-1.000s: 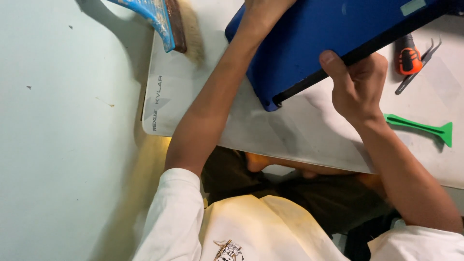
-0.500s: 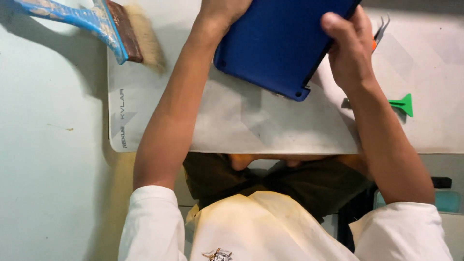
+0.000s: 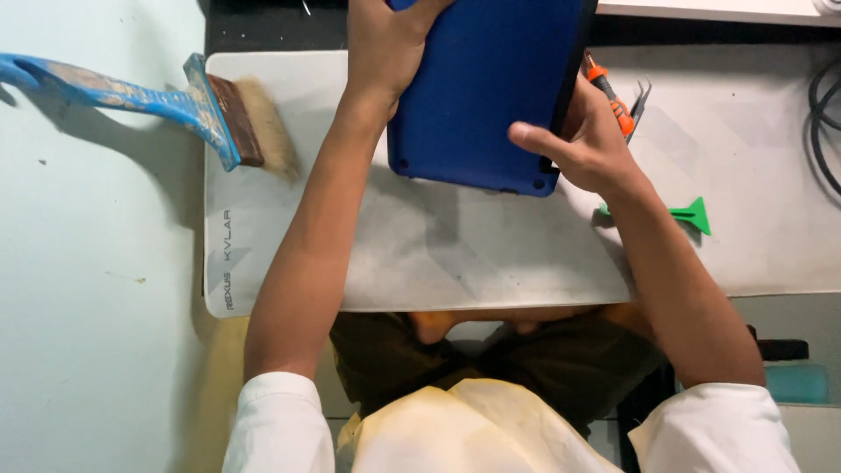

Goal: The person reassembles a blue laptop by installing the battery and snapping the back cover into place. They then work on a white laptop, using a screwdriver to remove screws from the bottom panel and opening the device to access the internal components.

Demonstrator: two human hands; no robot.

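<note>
A blue laptop [image 3: 486,88], underside up, is held above a pale grey work mat [image 3: 455,245]. My left hand [image 3: 385,48] grips its left edge near the top of the view. My right hand [image 3: 583,144] clasps its right lower edge, thumb lying across the blue shell near the corner. The laptop's far end runs out of view.
A blue-handled paint brush [image 3: 175,101] lies at the mat's left edge. An orange-handled screwdriver [image 3: 609,92] and tweezers [image 3: 638,101] lie behind my right hand, a green plastic pry tool [image 3: 688,215] beside my wrist. Black cables [image 3: 823,123] curl at far right.
The view has tilted so the mat, brush and laptop sit lower and more squarely. The laptop has turned from a slant to nearly upright in the picture; both hands kept their grip.
</note>
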